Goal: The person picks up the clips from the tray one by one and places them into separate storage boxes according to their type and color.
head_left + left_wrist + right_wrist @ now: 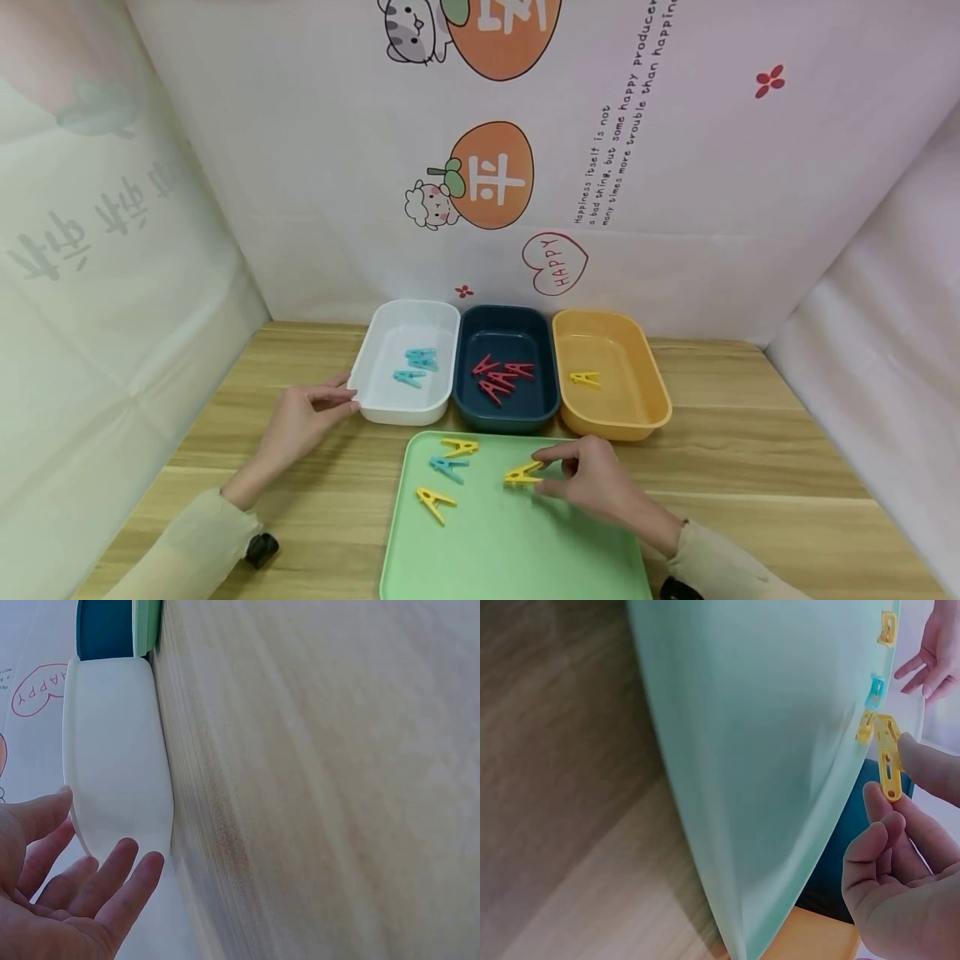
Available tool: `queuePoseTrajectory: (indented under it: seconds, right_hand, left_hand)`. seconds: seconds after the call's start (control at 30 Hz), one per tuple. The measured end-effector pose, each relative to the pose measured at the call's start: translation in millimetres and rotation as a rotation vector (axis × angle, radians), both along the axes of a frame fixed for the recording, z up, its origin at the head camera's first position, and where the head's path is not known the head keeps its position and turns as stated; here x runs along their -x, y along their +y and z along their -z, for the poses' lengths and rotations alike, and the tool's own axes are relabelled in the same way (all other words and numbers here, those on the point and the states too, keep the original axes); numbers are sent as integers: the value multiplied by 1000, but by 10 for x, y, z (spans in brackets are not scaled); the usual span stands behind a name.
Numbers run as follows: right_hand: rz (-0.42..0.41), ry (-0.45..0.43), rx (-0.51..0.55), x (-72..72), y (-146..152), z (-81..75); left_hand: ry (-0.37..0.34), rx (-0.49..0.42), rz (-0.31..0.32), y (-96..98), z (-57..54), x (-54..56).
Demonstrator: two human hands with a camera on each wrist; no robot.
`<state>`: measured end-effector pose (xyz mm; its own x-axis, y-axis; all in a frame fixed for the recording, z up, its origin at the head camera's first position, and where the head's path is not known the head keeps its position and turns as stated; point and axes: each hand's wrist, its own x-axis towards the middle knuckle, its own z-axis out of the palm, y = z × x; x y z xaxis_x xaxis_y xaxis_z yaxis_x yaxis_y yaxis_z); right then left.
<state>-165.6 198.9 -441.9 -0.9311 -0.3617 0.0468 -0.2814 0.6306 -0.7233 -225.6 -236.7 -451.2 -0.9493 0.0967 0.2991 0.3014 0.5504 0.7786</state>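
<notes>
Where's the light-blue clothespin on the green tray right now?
In the head view, the light-blue clothespin lies near the green tray's far left corner, between one yellow clothespin and another.

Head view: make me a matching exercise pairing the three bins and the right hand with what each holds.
1. White rectangular plastic bin
2. Dark blue rectangular plastic bin
3. Orange rectangular plastic bin
4. Right hand

A. Red A-shaped plastic clips
B. Pinched yellow A-shaped clip
C. Light-blue A-shaped clips
D. Lone yellow A-shaped clip

Pairs: 1-C, 2-A, 3-D, 4-B
</notes>
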Motion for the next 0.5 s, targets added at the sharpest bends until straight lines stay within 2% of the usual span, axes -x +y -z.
queuePoseTrajectory:
  seconds: [0.13,0.5]
  right_hand:
    - [23,4,27,-2,31,-42]
    - [114,-59,92,34,156,-281]
  left_hand:
    - [-7,4,-3,7,-4,-1]
    - [-13,-1,-5,1,4,-4]
